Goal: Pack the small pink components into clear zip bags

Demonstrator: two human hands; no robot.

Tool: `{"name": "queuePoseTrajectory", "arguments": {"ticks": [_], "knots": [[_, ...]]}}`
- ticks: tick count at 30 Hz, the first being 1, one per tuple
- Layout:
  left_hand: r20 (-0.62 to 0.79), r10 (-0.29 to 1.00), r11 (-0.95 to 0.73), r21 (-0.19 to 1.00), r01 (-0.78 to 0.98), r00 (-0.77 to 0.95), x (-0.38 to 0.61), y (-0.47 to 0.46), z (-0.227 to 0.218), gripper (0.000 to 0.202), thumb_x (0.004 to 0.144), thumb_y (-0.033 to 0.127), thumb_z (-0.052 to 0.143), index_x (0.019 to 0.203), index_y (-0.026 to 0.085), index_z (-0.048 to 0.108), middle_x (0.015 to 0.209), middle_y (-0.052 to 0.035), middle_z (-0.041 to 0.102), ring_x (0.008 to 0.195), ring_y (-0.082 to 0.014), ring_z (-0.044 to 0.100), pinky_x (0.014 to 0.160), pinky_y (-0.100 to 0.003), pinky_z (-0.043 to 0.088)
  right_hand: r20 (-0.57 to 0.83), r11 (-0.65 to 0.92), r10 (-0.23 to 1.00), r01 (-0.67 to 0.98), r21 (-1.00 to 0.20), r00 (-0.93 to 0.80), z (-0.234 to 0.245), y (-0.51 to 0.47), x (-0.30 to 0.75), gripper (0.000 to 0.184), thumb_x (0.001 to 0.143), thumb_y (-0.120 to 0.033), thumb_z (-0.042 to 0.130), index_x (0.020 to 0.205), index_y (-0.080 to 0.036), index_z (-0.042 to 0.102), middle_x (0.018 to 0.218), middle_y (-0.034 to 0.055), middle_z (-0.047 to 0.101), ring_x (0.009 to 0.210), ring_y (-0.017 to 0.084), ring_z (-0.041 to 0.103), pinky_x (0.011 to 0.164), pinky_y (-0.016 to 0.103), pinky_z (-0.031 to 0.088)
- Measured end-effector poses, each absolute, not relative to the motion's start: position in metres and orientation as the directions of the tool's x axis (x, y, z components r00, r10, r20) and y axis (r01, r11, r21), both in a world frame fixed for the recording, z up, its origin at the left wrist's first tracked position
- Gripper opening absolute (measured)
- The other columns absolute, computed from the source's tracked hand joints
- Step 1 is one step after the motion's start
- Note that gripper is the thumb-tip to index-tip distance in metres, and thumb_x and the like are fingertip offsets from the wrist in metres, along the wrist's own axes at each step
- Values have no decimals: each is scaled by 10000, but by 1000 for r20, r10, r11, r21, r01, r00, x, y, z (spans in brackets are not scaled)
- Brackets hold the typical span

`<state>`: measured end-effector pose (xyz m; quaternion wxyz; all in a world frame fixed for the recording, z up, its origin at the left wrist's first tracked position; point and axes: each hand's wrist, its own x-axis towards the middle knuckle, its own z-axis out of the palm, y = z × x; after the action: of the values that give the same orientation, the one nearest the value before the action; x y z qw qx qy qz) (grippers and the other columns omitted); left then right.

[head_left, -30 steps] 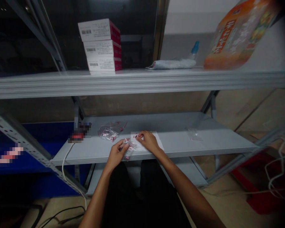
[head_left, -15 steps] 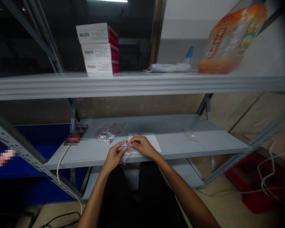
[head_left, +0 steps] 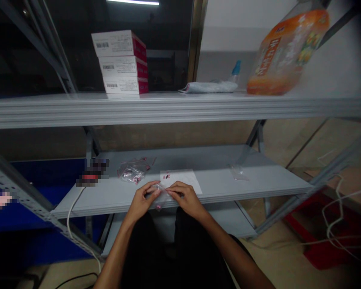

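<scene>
A small clear zip bag with a pinkish-red bit low inside it hangs at the front edge of the lower shelf. My left hand pinches its upper left side between thumb and fingers. At its upper right, my right hand has thumb and fingertips closed on the bag's edge. Just behind the hands lies a white sheet of paper with several small red and dark bits near its left corner. Left of the paper is a pile of clear bags holding small red pieces.
Another clear bag lies to the right on the grey lower shelf. Above, the upper shelf carries stacked white and red boxes, a folded cloth and an orange-labelled bottle. A white cable runs down at left.
My right hand has moved down and toward me, from above the bag's opening to its right edge. The bits on the paper now show. The view has shifted slightly.
</scene>
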<state>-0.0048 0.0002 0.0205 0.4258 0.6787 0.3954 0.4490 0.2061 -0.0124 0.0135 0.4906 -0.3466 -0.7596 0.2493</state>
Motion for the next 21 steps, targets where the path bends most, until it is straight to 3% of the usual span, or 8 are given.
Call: {"name": "queuePoseTrajectory", "arguments": {"ticks": [3,7,14,18,21], "knots": [[305,913,-357,918,173,270,-6,-2,24,340,835,345,683,1127,170,676,1048,-91,740,1003,-231,673,937,-343,480,588,657,754,323,-682,-292,19,-12,213,203,946,-230,575,1044,-222,753,923,59,697,867,177,639,787,299,487],[337,911,-390,892,227,239,-5,-1,22,205,835,349,680,922,169,725,926,-67,741,878,-203,672,828,-297,495,593,715,697,337,-612,-403,27,-10,220,233,952,-206,563,1099,-236,742,924,60,681,864,173,634,777,287,485],[316,906,-374,909,184,281,1,-1,16,223,800,332,724,951,168,715,922,-68,727,858,-191,660,812,-287,496,530,738,670,388,-552,-520,42,-17,240,258,967,-199,526,1114,-243,734,925,60,646,857,169,609,766,281,459],[301,920,-359,905,230,250,3,-1,15,193,797,343,721,878,168,738,861,-62,729,806,-182,650,754,-268,487,489,633,766,359,-686,-418,39,-16,243,264,936,-257,582,1179,-220,680,912,51,657,807,162,599,736,271,455],[296,937,-333,918,216,188,6,0,14,202,787,356,725,832,160,739,794,-53,718,721,-164,628,689,-256,485,407,501,853,295,-814,-326,26,-8,238,247,889,-345,641,1059,-172,688,745,16,620,642,133,542,590,231,411]]}}
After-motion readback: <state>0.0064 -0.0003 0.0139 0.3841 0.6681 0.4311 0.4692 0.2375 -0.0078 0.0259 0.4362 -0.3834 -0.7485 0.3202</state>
